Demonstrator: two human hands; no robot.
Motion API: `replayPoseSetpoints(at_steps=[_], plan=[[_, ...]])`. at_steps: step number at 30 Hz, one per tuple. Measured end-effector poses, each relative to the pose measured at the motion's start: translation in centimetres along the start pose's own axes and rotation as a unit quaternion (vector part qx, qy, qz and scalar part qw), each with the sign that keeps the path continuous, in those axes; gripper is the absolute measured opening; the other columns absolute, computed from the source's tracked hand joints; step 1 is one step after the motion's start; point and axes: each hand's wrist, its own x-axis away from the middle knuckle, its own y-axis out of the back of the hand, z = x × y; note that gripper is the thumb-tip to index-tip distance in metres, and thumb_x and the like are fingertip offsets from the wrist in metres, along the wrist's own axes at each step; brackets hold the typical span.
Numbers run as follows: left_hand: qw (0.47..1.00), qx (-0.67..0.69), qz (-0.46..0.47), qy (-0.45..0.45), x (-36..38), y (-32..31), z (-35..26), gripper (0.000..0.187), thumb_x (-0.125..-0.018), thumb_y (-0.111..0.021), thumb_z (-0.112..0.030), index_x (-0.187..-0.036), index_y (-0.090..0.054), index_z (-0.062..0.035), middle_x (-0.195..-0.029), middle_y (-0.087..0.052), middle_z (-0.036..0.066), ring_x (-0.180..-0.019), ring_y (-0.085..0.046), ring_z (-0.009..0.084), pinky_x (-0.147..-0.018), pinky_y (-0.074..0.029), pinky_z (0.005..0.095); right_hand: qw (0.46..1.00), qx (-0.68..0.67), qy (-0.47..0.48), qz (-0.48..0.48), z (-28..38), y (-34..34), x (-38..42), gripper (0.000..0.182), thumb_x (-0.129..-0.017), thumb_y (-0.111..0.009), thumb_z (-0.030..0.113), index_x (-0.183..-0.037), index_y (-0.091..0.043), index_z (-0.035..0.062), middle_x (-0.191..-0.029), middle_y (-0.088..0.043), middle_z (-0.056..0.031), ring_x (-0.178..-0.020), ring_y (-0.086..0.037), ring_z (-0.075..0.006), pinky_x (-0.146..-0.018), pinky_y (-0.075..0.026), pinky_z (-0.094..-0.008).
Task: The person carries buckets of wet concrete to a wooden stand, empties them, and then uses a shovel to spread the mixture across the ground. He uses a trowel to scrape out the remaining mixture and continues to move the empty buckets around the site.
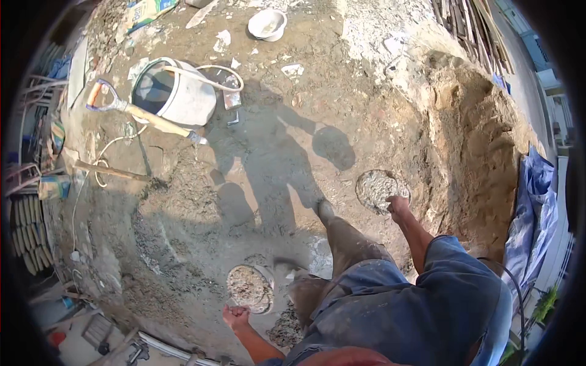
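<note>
Two round buckets full of wet grey-brown mix hang at my sides. My left hand [237, 317] is closed at the near edge of the left bucket [250, 288], which shows beside my leg. On the other side, my right hand [398, 206] is closed at the rim of the right bucket [379, 188]. The handles are too small to make out, but the shadow ahead shows a bucket hanging from each arm.
A white drum of dark water [192, 100] with a hose stands ahead left, a shovel [155, 119] leaning on it. Farther off lies a white basin [267, 25]. Sand [482, 152] and a blue tarp [534, 201] are at the right. Another wooden handle [110, 171] lies left.
</note>
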Motion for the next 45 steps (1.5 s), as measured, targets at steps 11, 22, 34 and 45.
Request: replayPoseSetpoints(at_steps=[11, 22, 34, 45], plan=[[0.94, -0.324, 0.085, 0.061, 6.5, -29.8, 11.9, 0.025, -0.086, -0.037, -0.038, -0.076, -0.036, -0.0149, -0.043, -0.019, -0.003, -0.038, -0.027, 0.015, -0.047, -0.034, 0.0354, 0.904, -0.339, -0.131, -0.226, 10.5, 11.8, -6.3, 0.009, -0.065, -0.061, 0.001, -0.068, -0.052, -0.0005, -0.061, -0.042, -0.0085, -0.042, -0.038, -0.0204, -0.036, -0.029, -0.0345], [0.877, -0.415, 0.236, 0.051, 12.4, -70.4, 33.1, 0.021, -0.079, -0.046, -0.03, -0.063, -0.038, -0.0182, -0.049, -0.029, -0.003, -0.039, -0.029, 0.012, -0.035, -0.028, 0.026, 0.805, -0.476, -0.223, -0.276, 21.1, 11.9, -15.8, 0.014, -0.074, -0.054, 0.013, -0.084, -0.055, 0.0026, -0.078, -0.048, -0.0118, -0.064, -0.051, -0.0246, -0.048, -0.037, -0.0402], [0.787, -0.457, 0.414, 0.034, 26.8, -111.9, 52.5, 0.022, -0.079, -0.052, -0.033, -0.067, -0.038, -0.0199, -0.052, -0.032, -0.003, -0.041, -0.03, 0.0134, -0.044, -0.029, 0.0303, 0.937, -0.115, -0.118, -0.309, 37.8, 9.7, -37.3, 0.012, -0.063, -0.066, 0.011, -0.07, -0.06, 0.0027, -0.065, -0.057, -0.0132, -0.063, -0.056, -0.0228, -0.055, -0.044, -0.0373], [0.818, -0.5, 0.284, 0.018, 36.5, -133.9, 64.5, 0.023, -0.079, -0.051, -0.035, -0.07, -0.036, -0.0198, -0.056, -0.03, -0.001, -0.047, -0.032, 0.0156, -0.046, -0.032, 0.031, 0.634, -0.643, -0.183, -0.39, 68.6, 12.0, -51.0, 0.009, -0.069, -0.053, 0.004, -0.063, -0.046, 0.0039, -0.054, -0.039, -0.0061, -0.038, -0.039, -0.0182, -0.035, -0.032, -0.0342]])
